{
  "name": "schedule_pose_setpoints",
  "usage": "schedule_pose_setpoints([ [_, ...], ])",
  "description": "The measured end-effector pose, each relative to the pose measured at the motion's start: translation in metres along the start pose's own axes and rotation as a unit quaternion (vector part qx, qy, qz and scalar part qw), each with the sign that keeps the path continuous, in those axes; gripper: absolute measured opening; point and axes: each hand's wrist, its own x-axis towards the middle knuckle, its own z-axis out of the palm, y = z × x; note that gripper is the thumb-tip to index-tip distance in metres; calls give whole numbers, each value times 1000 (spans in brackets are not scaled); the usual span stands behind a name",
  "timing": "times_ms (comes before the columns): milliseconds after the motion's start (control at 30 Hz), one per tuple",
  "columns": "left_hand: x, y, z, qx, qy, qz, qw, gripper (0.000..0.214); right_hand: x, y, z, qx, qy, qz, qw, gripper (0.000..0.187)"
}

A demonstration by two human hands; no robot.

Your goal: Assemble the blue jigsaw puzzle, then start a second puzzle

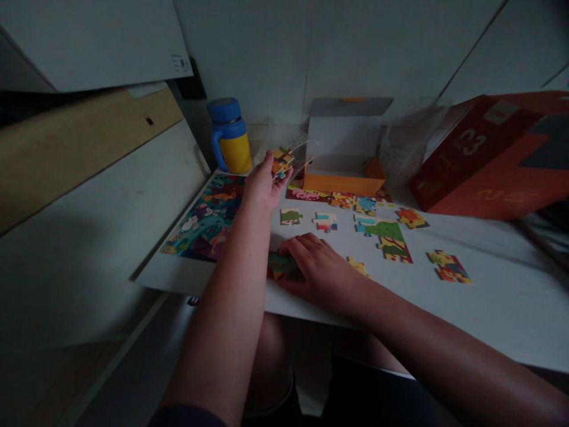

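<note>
My left hand (263, 185) is raised over the table's far side, its fingers closed round a small stack of colourful puzzle pieces (283, 161). My right hand (316, 267) lies palm down near the table's front edge, fingers curled over a joined clump of dark green and red pieces (281, 267). Left of both hands lies a colourful picture sheet (208, 216). Several loose pieces and small joined groups are scattered to the right, among them a green and red cluster (389, 237) and a yellow and red one (448, 267).
A yellow mug with a blue lid (231, 137) stands at the back left. An open orange and white box (345, 155) sits behind the pieces, with clear plastic bags beside it. A large red box (493, 159) lies at the back right. The white table (489, 302) ends at my knees.
</note>
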Motion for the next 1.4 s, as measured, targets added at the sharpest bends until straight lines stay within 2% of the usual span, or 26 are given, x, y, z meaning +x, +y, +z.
schedule_pose_setpoints([
  [333, 0, 0, 1, 8, 5, -10, 1000, 13, 1, 6, -4, -9, -14, -2, 1000, 21],
  [700, 2, 0, 0, 19, 6, -10, 1000, 10, 3, 5, -4, -7, -16, -16, 1000, 16],
  [800, 2, -1, -1, 18, 2, -10, 1000, 10, 4, 6, -5, -8, -27, -5, 1000, 19],
  [900, 3, -1, -1, 16, 6, -12, 1000, 12, 3, 7, -6, -2, -37, -22, 999, 15],
  [1133, 2, -1, 1, 2, 13, -21, 1000, 21, 0, 10, -5, 6, -8, -41, 999, 10],
  [1333, 1, -1, 0, 16, 12, -12, 1000, 11, 0, 8, -8, 13, -3, -37, 999, 8],
  [1400, 1, -1, 0, 19, 14, -12, 1000, 11, 1, 7, -9, 6, -9, -23, 1000, 15],
])
